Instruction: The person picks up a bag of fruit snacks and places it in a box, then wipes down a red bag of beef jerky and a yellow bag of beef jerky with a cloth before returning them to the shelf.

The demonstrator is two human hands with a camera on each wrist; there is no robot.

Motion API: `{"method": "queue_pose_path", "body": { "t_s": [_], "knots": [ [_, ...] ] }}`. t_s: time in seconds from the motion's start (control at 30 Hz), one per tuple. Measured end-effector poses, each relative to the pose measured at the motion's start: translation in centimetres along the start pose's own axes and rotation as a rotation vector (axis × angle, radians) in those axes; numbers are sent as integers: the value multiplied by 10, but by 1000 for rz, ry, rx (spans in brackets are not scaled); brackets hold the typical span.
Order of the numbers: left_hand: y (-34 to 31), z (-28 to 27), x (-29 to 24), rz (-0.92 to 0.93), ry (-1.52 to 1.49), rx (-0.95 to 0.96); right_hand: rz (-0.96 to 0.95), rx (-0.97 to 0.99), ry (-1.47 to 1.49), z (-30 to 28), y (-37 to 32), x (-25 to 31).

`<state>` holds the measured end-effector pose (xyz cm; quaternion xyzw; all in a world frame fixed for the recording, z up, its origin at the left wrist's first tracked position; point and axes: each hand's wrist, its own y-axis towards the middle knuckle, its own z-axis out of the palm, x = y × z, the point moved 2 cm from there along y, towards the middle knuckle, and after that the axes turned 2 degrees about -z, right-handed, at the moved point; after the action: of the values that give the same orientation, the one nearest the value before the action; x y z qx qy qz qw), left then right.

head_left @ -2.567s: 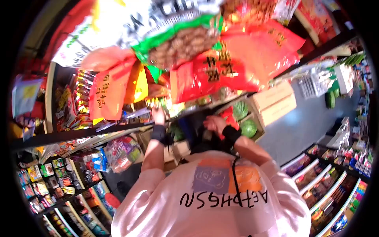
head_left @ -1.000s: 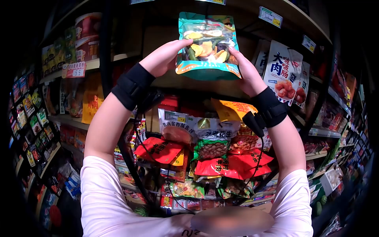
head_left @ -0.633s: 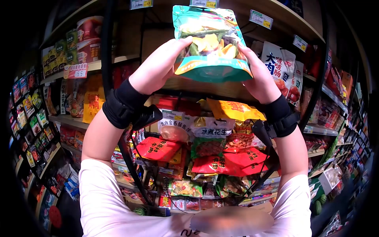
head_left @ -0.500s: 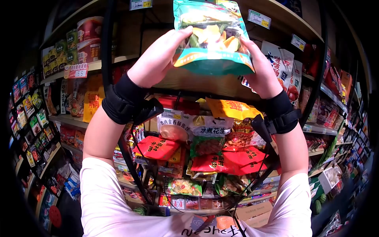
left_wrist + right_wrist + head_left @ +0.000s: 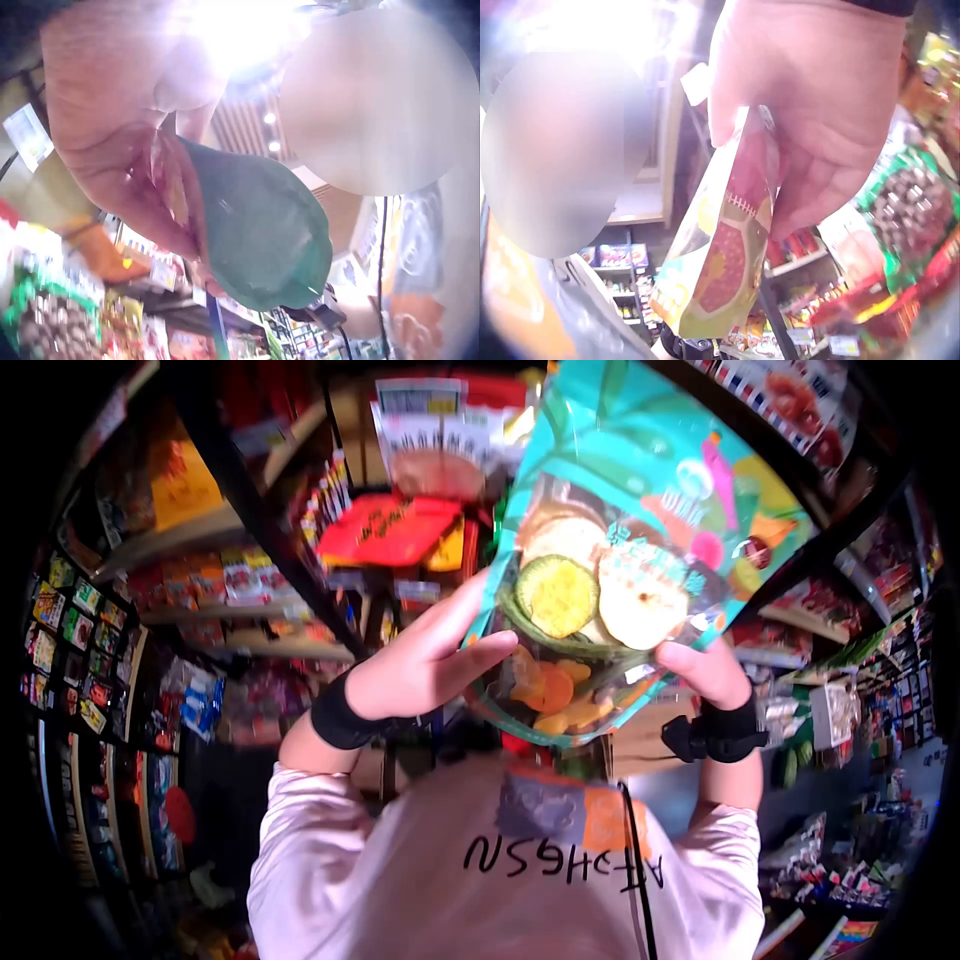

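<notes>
A teal stand-up snack bag (image 5: 640, 510) with a clear window is held up close before the chest, its front facing the head camera. Dried fruit or vegetable slices (image 5: 555, 595) show through the window. My left hand (image 5: 430, 655) grips the bag's lower left side, thumb lying on the front. On the lower right edge, my right hand (image 5: 708, 670) pinches it with the thumb in front. In the left wrist view the bag's teal bottom (image 5: 266, 229) bulges out beside the palm. The right wrist view shows its printed side fold (image 5: 731, 262) between thumb and fingers.
Behind the bag, shelves carry red packets (image 5: 390, 530) and a white pouch (image 5: 435, 445). A bag of peanuts in green trim (image 5: 907, 214) lies near the right hand. A dark shelf post (image 5: 265, 510) slants at the left. Product racks (image 5: 75, 650) line the far left.
The bag was taken up after the earliest frame and raised before the shelf. Since then both hands have brought it lower and nearer, and the head view has tilted down.
</notes>
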<state>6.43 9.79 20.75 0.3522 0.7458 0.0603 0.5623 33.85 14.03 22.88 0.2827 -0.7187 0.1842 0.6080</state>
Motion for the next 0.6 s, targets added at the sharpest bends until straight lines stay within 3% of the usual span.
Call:
{"method": "queue_pose_path", "body": {
  "t_s": [0.03,0.1,0.17,0.23,0.3,0.33,0.37,0.43,0.57,0.6],
  "knots": [
    [-11,16,28,-137,-216,73,123,-39,84,3,-10,-39],
    [-30,42,73,-405,-221,143,322,-142,169,8,-29,-122],
    [-45,69,118,-486,-303,173,286,-186,331,26,-45,-193],
    [-60,88,154,-549,-416,321,350,-190,400,44,-65,-233],
    [-70,106,184,-626,-570,369,537,-225,613,56,-82,-262],
    [-80,118,210,-766,-601,381,661,-234,679,59,-90,-279],
    [-91,131,235,-1025,-732,373,678,-229,777,63,-89,-287],
    [-97,139,258,-1196,-887,300,703,-225,973,76,-83,-301],
    [-118,120,325,-1244,-985,110,767,-211,1099,86,-51,-361],
    [-148,132,380,-1202,-1253,-110,780,-213,1135,90,-40,-381]
  ]
}}
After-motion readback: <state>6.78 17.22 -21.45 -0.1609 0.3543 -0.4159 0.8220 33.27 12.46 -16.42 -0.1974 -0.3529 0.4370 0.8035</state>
